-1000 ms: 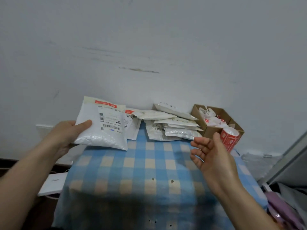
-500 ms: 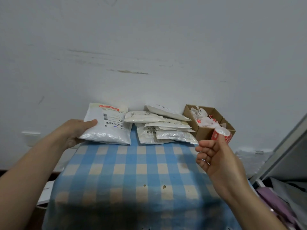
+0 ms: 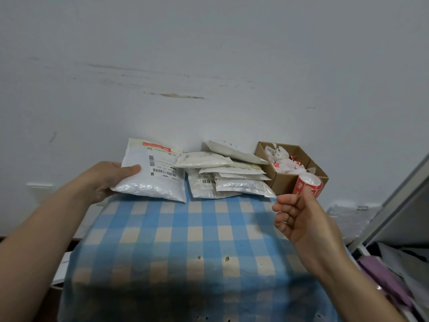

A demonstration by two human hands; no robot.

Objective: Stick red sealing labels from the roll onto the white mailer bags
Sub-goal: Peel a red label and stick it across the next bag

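I see the left hand [image 3: 104, 180] bring its mailer bag [image 3: 157, 180] down onto the table's [image 3: 185, 228] far left corner, while the right hand [image 3: 301, 219] curls its fingers inward near the label roll [image 3: 310, 185].

Bare skin only: the left hand [image 3: 104, 180] and right hand [image 3: 301, 219] are uncovered, and both forearms [image 3: 39, 247] are bare as far as the lower edge. Creases mark the right hand's finger joints.
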